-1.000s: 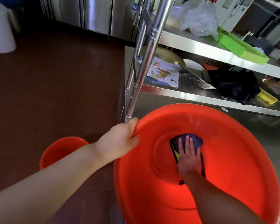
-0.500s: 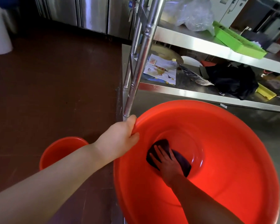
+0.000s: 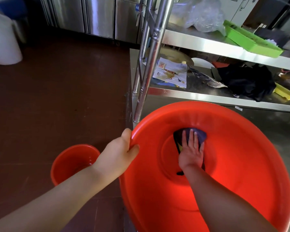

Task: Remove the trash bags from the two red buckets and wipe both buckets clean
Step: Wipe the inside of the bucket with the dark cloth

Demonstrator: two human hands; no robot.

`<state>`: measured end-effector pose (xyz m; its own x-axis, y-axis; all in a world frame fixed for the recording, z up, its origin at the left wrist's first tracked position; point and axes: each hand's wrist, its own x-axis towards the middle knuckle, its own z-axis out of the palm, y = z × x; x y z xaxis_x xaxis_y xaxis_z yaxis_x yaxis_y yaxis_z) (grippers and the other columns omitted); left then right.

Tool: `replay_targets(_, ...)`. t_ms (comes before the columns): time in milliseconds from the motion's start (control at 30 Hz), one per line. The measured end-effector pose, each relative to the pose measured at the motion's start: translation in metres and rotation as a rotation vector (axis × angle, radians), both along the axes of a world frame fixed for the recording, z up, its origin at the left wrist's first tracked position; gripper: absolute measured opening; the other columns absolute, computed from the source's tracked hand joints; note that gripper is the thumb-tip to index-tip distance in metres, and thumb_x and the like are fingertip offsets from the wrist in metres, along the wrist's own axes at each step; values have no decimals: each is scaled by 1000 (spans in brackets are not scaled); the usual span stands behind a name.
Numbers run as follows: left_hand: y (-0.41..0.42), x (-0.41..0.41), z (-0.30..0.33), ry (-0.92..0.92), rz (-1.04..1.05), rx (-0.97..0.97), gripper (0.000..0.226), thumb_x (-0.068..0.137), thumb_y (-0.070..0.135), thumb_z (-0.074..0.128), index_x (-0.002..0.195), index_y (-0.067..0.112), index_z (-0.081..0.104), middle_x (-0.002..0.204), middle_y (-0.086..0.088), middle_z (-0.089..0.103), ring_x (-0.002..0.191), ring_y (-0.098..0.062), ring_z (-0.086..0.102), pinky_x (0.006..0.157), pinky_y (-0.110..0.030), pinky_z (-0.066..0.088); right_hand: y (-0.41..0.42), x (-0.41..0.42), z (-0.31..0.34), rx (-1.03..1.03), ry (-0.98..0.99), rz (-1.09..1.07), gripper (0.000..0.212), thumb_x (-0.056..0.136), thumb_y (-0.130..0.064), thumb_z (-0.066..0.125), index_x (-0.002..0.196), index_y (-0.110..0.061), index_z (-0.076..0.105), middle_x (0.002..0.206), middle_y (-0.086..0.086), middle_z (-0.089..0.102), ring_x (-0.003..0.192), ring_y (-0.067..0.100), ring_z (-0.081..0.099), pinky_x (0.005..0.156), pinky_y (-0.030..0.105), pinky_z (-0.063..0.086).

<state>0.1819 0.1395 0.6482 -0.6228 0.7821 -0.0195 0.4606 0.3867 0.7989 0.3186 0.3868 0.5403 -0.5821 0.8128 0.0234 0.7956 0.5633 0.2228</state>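
We find the right hand point(image 3: 192, 152), fingers flat, pressing the dark cloth point(image 3: 197, 133) at the far edge of the large red bucket point(image 3: 241, 164) floor, back from its near-left side. The left hand point(image 3: 119, 154) still grips the rim. No bag remains; wiping continues. The smaller bucket point(image 3: 70, 162) stands left of it.

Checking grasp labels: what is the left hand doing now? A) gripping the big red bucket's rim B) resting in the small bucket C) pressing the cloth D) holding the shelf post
A: the left hand curls over the rim of the large red bucket, while the right hand presses the dark cloth flat inside it.
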Motion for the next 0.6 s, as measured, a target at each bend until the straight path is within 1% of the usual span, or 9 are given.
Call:
replay_targets(67, -8, 4, -3, -54, -3, 19, 13, 94, 34, 52, 89, 27, 42, 71, 0, 65, 59, -10, 65, 54, -29, 54, -8, -5, -4, -9, 65, -2, 75, 92, -19, 36, 149, -27, -11, 157, 3, -20, 145, 21, -16, 115, 45, -2)
replay_targets(133, -16, 4, -5, -98, 8, 49, 15, 93, 38, 53, 90, 25, 45, 72, -1, 66, 61, -9, 66, 54, -25, 55, -12, -11, -9, -51, 57, 102, 70, 92, -16, 33, 150, -30, -5, 158, 5, -17, 145, 22, -14, 115, 44, 2)
replay_targets(233, -24, 0, -7, -72, 45, 42, 14, 91, 36, 57, 87, 27, 47, 66, -1, 64, 58, -7, 65, 48, -17, 47, -25, -17, -20, -161, -130, 375, 60, 91, -28, 10, 151, -30, 0, 159, 6, -13, 146, 23, -9, 115, 45, 0)
replay_targets(267, -26, -1, -8, -61, 47, 29, 14, 90, 34, 58, 87, 29, 46, 65, 0, 63, 57, -6, 64, 46, -15, 45, -32, -18, -25, -188, -166, 422, 64, 87, -33, 0, 151, -28, 1, 159, 6, -12, 146, 23, -8, 115, 46, -2)
replay_targets(300, -26, -2, -8, -49, 44, 12, 15, 89, 33, 60, 87, 30, 45, 65, 2, 63, 57, -5, 64, 46, -14, 44, -39, -18, -31, -192, -193, 445, 64, 88, -34, 0, 151, -26, 3, 159, 7, -11, 146, 24, -7, 114, 47, -4)
replay_targets(367, -23, -8, -3, 45, 59, -28, 20, 85, 32, 64, 92, 32, 45, 73, 6, 63, 64, -5, 64, 50, -17, 46, -49, -18, -42, -166, -212, 476, 56, 98, -26, 19, 152, -21, 4, 159, 7, -12, 146, 25, -7, 114, 48, -4)
replay_targets(400, -19, -13, 2, 117, 86, -31, 25, 82, 32, 65, 97, 32, 46, 78, 7, 63, 70, -7, 64, 56, -22, 48, -53, -18, -46, -160, -208, 488, 58, 98, -20, 26, 152, -19, 4, 159, 7, -12, 146, 26, -8, 114, 49, -4)
replay_targets(467, -5, -26, 18, 254, 139, 8, 29, 77, 33, 66, 101, 30, 51, 85, 6, 63, 80, -17, 62, 65, -31, 48, -58, -20, -48, -138, -253, 555, 61, 97, -15, 29, 151, -16, 2, 158, 8, -14, 145, 25, -12, 113, 51, -5)
replay_targets(600, 21, -44, 51, 402, 45, -10, 11, 77, 41, 63, 81, 31, 60, 75, 9, 59, 78, -17, 62, 61, -26, 42, -64, -21, -49, -102, -321, 625, 63, 97, -14, 29, 151, -14, -3, 157, 7, -18, 144, 25, -18, 113, 54, -8)
